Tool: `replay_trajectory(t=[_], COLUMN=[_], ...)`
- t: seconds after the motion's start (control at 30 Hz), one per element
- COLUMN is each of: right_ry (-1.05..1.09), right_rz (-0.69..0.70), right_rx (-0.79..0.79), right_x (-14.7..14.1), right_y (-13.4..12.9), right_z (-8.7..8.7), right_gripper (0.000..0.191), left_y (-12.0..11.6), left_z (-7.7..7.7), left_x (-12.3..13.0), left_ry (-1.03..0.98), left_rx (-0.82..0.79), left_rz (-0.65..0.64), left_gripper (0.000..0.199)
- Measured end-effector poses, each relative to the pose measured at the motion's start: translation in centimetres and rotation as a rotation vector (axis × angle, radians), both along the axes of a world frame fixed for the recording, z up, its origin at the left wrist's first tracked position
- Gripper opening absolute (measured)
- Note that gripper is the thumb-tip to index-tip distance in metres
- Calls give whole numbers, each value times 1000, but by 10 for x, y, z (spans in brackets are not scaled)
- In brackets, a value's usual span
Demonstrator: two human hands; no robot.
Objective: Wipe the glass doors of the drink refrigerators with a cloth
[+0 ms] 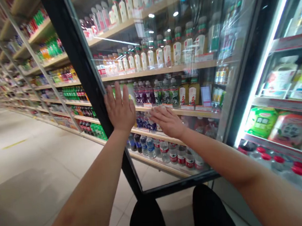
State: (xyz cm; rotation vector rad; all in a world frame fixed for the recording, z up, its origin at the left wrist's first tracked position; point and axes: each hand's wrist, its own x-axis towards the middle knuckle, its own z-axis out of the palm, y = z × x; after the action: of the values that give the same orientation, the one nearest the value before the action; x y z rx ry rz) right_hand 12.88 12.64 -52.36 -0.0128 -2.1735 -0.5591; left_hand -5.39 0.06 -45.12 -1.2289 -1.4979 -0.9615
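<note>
Many-tiered shelving (40,32) of bottled drinks runs from the upper left of the frame to behind the glass door (175,86), which fills the middle, swung out from the lit drinks cabinet (288,104) at right. Left of centre, the left hand (120,110) lies flat beside the door's black edge, grip wide and holding nothing, probably to steady it. At centre, the right hand (168,122) is flattened, seemingly for even pressure; whether it grasps the pale scrap (152,115) at its fingertips, I cannot tell.
</note>
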Motion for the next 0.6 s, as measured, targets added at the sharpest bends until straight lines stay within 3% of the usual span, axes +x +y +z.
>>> replay_trajectory(t=[0.07, 0.1, 0.23, 0.3, 0.37, 0.5, 0.53, 0.6], right_ry=[126, 157, -17, -164, -212, -14, 51, 129], right_rz=[-61, -83, -4, 88, 125, 10, -32, -81], right_rx=[-51, -71, -29, 44, 75, -29, -70, -126], right_x=[-5, -7, -10, -7, -3, -2, -3, -7], right_y=[-4, -6, -14, -13, -9, -3, -4, -8], right_z=[2, -6, -72, -91, -85, -41, -38, -52], right_gripper=[48, 48, 49, 47, 46, 49, 50, 50], left_y=[0, -1, -5, -7, -7, -4, -3, -1], left_z=[-14, -24, -73, -92, -104, -109, -109, -112], left_x=[2, 2, 0, -3, -7, -10, -10, -10], left_ry=[-13, -17, -8, -4, -7, -25, -27, -23], left_rx=[-2, -13, -78, -85, -83, -71, -70, -65], left_rz=[-21, -32, -34, -28, -35, -35, -31, -21], left_gripper=[60, 61, 62, 63, 65, 64, 63, 61])
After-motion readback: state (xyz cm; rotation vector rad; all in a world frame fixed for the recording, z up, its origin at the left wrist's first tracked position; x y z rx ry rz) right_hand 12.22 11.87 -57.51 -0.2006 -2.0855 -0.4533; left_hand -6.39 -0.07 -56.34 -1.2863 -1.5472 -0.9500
